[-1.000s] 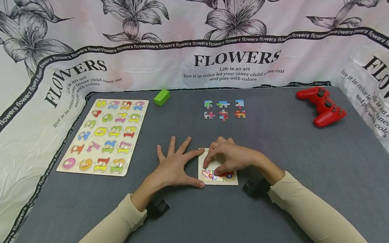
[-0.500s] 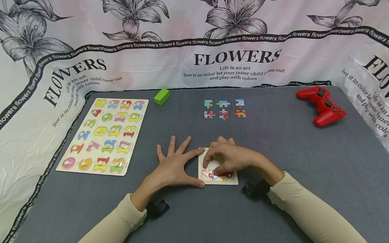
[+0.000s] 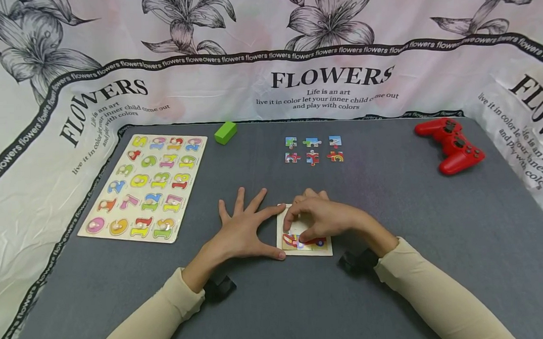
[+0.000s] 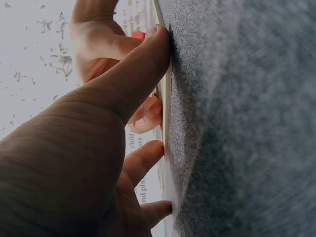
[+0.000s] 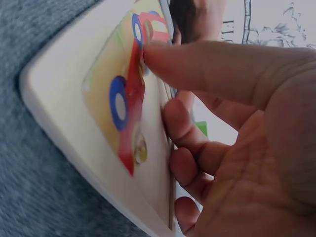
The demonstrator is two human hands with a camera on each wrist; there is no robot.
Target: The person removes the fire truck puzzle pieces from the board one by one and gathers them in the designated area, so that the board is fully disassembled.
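A small puzzle tray (image 3: 280, 232) lies on the grey table, with joined pieces of a red vehicle picture along its near side. My left hand (image 3: 240, 236) is spread flat beside it, thumb and index fingertips touching the tray's left corners. Over the tray is my right hand (image 3: 323, 217), thumb and index finger pinching a puzzle piece (image 3: 289, 242) at the lower left of the picture. In the right wrist view, the thumb meets the picture near a blue wheel (image 5: 138, 30), and the other fingers curl over the tray's bare part. The hand partly hides the picture.
Beyond the tray, several loose puzzle pieces (image 3: 312, 157) lie in two rows. A number board (image 3: 138, 188) is on the left, a green block (image 3: 226, 133) at the back, and a red game controller (image 3: 450, 145) at the right. A printed flower cloth (image 3: 331, 88) hangs behind.
Both hands stay almost where they were. The lower-left piece has shifted slightly under my right fingers and shows more red now. The head view has tilted a little.
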